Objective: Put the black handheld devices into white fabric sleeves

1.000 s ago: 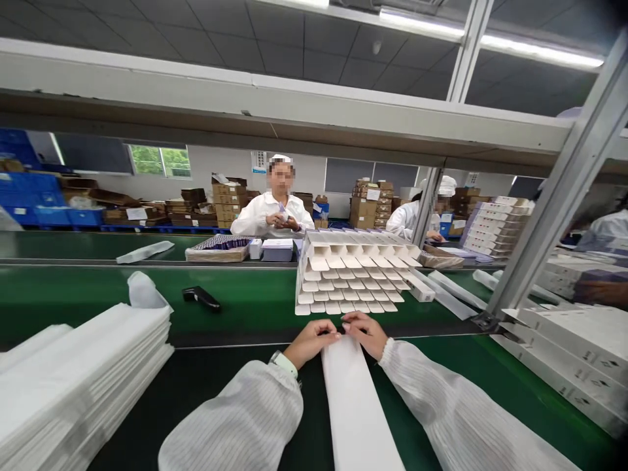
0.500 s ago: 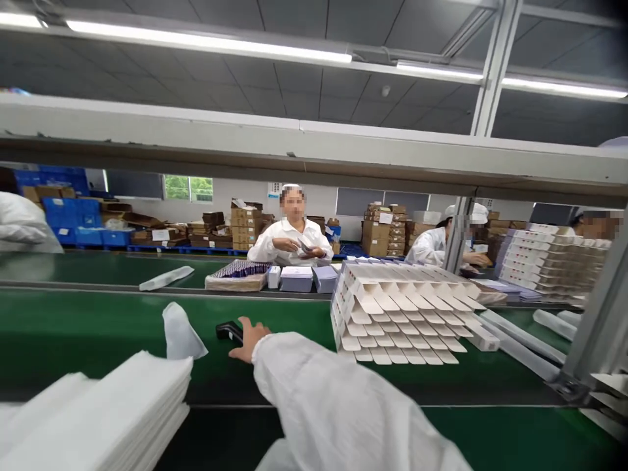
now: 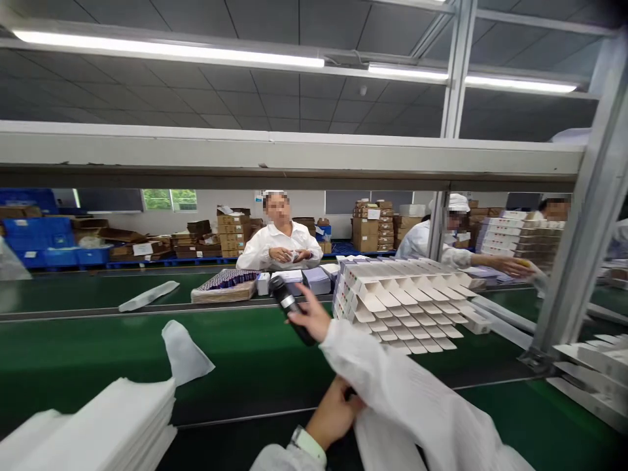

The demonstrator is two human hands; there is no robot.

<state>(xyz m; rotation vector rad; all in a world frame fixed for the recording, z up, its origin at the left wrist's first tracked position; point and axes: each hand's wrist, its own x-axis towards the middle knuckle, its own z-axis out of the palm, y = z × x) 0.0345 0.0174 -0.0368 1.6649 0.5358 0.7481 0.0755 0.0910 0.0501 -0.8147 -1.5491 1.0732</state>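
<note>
My right hand (image 3: 313, 318) is lifted over the green conveyor belt (image 3: 88, 353) and closed round a black hand-held scanner (image 3: 290, 306), whose head points up and to the left. The right sleeve crosses in front of my left hand (image 3: 332, 413), which has a watch on the wrist and lies low near the front edge. Its fingers are hidden behind that sleeve. Something white (image 3: 375, 435) shows just below the sleeve next to the left hand. A stack of open white cartons (image 3: 392, 297) stands to the right of the scanner.
A pile of flat white foam sleeves (image 3: 93, 425) lies at the lower left, with one loose sleeve (image 3: 184, 353) on the belt. Long white boxes (image 3: 589, 373) and a slanted metal post (image 3: 576, 242) are on the right. A person in white (image 3: 279, 247) works across the far belt.
My right hand left the long white piece, reached to the black scanner on the belt, and now holds it raised. The view has shifted left and up.
</note>
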